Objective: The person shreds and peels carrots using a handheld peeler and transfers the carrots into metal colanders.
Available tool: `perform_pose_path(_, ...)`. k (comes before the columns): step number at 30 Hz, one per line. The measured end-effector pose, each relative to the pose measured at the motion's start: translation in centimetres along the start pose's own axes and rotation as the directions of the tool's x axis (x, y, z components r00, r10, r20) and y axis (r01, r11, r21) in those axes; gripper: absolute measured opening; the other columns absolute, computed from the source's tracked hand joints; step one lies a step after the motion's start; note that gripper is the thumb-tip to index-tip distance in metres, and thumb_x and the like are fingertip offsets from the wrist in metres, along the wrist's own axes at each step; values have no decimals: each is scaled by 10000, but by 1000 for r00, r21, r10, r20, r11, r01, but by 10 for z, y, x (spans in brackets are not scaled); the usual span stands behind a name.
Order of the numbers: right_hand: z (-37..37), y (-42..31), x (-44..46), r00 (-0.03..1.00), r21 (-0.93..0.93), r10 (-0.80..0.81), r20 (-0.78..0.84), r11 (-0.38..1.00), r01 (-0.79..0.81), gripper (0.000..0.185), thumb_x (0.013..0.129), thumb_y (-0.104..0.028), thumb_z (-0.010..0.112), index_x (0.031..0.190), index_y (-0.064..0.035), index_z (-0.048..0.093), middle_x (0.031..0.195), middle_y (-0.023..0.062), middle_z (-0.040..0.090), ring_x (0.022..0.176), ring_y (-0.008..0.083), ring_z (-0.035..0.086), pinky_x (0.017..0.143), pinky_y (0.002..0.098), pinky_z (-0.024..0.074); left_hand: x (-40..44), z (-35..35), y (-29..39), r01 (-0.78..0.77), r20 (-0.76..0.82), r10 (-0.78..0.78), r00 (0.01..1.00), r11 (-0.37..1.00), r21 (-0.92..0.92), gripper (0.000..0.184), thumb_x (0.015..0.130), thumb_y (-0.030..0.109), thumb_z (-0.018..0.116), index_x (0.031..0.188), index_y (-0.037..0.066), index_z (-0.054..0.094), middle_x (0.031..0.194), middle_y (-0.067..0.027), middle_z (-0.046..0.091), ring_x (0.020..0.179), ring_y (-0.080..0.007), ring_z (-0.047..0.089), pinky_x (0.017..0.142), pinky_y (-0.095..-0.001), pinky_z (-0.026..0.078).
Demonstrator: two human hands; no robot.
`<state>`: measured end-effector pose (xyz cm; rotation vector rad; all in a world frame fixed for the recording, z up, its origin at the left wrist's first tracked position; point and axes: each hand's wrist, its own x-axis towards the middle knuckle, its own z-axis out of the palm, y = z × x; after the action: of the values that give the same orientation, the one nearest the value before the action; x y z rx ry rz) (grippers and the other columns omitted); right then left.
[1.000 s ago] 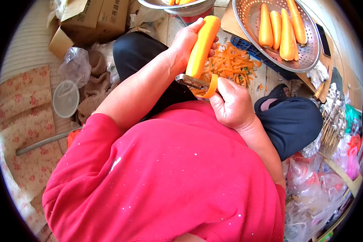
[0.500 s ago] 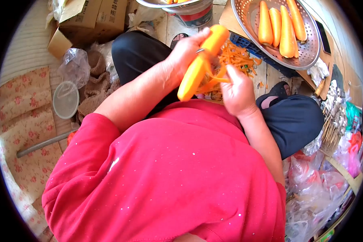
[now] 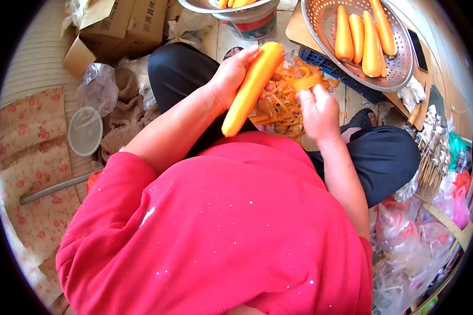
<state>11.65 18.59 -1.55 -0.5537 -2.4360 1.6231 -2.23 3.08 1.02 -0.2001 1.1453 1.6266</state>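
Observation:
My left hand (image 3: 235, 76) is wrapped round a peeled orange carrot (image 3: 252, 89), which slants with its thicker end up and away from me. To the right of the carrot, my right hand (image 3: 319, 113) is closed round the peeler, whose blade is blurred; an orange strip of peel (image 3: 305, 82) hangs at its fingertips. The peeler is apart from the carrot. Beneath both hands, a heap of orange peelings (image 3: 284, 109) lies on the floor between my legs.
Several peeled carrots lie in a perforated metal colander (image 3: 326, 44) at the upper right, beside a phone (image 3: 418, 50). A bucket (image 3: 249, 23) carries a metal bowl (image 3: 197, 6). Cardboard box (image 3: 123, 31) stands upper left; plastic bags (image 3: 404, 252) and skewers (image 3: 431, 170) are right.
The peeler passed along the carrot and has come off it, to the right with the strip of peel. The carrot's near end has swung down and left.

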Motion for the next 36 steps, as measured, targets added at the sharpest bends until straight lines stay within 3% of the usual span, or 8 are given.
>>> perform_pose_path(3, 13, -16, -22, 964, 77, -250, 94, 967, 243, 199, 900, -210, 569, 973, -28, 604, 795, 205, 642, 768, 391, 638, 654, 429, 509, 23, -6, -1, -60, -213, 46, 976, 996, -60, 500, 971, 474, 400, 1147, 21, 518, 885, -139, 606, 647, -205, 586, 516, -315, 518)
perform_pose_path(6, 15, -18, -26, 912, 47, -369, 182, 929, 367, 171, 864, -179, 586, 956, -35, 597, 787, 207, 637, 768, 394, 635, 656, 450, 511, 29, -8, 3, -42, -214, 23, 977, 995, -85, 489, 972, 472, 408, 1100, 14, 523, 854, -123, 591, 656, -208, 587, 551, -332, 523)
perform_pose_path(11, 16, -2, -8, 980, -135, -195, 38, 971, 198, 162, 828, -106, 518, 951, -21, 582, 795, 225, 634, 753, 429, 613, 667, 475, 506, 22, 12, -8, -23, -310, 28, 950, 1000, 21, 480, 976, 459, 414, 1101, 15, 546, 851, -131, 600, 647, -203, 592, 511, -314, 510)
perform_pose_path(18, -4, 45, 28, 993, -208, 120, -15, 971, -121, 282, 911, -243, 490, 928, 9, 612, 833, 253, 635, 822, 427, 611, 728, 472, 468, -14, 14, -2, 116, 49, -129, 990, 970, 212, 493, 971, 444, 425, 1101, -13, 561, 834, -145, 630, 548, -215, 595, 432, -309, 490)
perform_pose_path(25, 2, -7, -6, 994, -53, -87, 58, 994, 90, 208, 929, -192, 526, 972, 1, 589, 836, 174, 641, 742, 289, 643, 684, 358, 486, 17, -5, 5, -27, -123, 34, 992, 998, 58, 511, 985, 458, 366, 1178, 7, 511, 914, -151, 629, 629, -216, 600, 527, -338, 533)
perform_pose_path(27, 14, -9, -15, 959, 61, -271, 76, 962, 267, 202, 907, -206, 564, 1014, -44, 616, 840, 206, 648, 782, 391, 639, 661, 438, 507, 31, -11, 2, -81, -269, 81, 960, 997, 13, 507, 985, 463, 367, 1160, 11, 514, 916, -141, 619, 633, -210, 596, 522, -331, 533)
perform_pose_path(32, 18, -9, -24, 910, -54, -385, 154, 916, 397, 155, 840, -181, 608, 901, -41, 585, 814, 195, 636, 761, 398, 627, 653, 466, 508, 35, -7, 3, -52, -255, 34, 966, 997, -65, 511, 985, 447, 382, 1135, -32, 476, 863, -168, 592, 666, -252, 604, 536, -379, 536)
perform_pose_path(36, 16, 2, -13, 974, -190, -210, 84, 956, 222, 131, 868, -93, 525, 961, -16, 577, 809, 205, 634, 769, 401, 628, 651, 431, 494, 28, 8, -13, -78, -301, 90, 949, 996, 51, 456, 973, 433, 438, 1123, 13, 532, 857, -145, 616, 634, -220, 606, 501, -347, 532)
